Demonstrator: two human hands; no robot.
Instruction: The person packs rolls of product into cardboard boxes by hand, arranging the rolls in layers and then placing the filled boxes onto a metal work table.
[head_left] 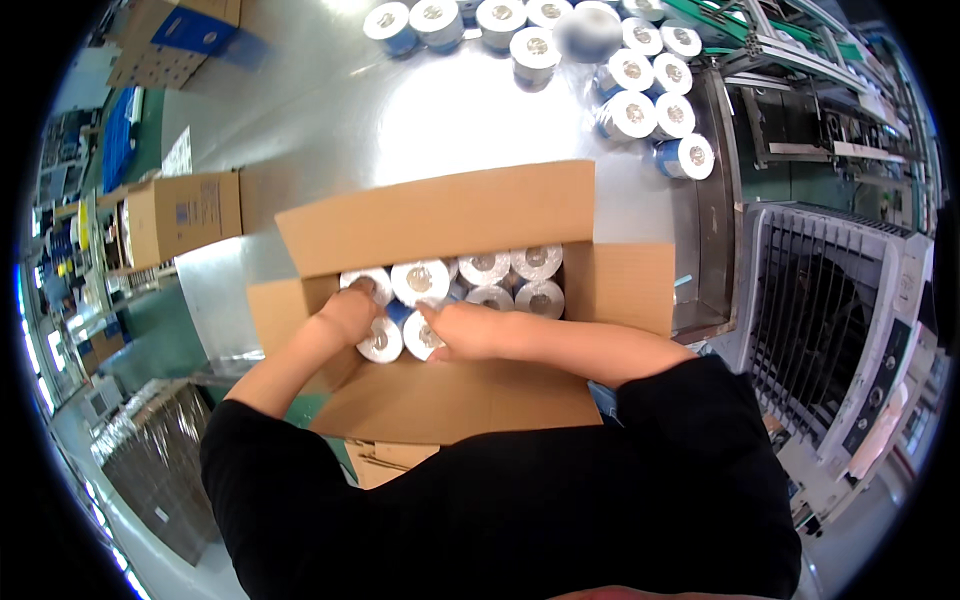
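Both hands reach into an open cardboard box (437, 216) of white-topped rolls (420, 281).
The left hand (350, 314) curls over rolls at the box's left end; the right hand (460, 330) touches a near-side roll (423, 338), thumb and forefinger apart. I cannot tell whether either grips. More rolls stand on the metal table (300, 110).

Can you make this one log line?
left hand: at white rolls inside carton | right hand: at same rolls | carton: top flaps open | more rolls: on metal table
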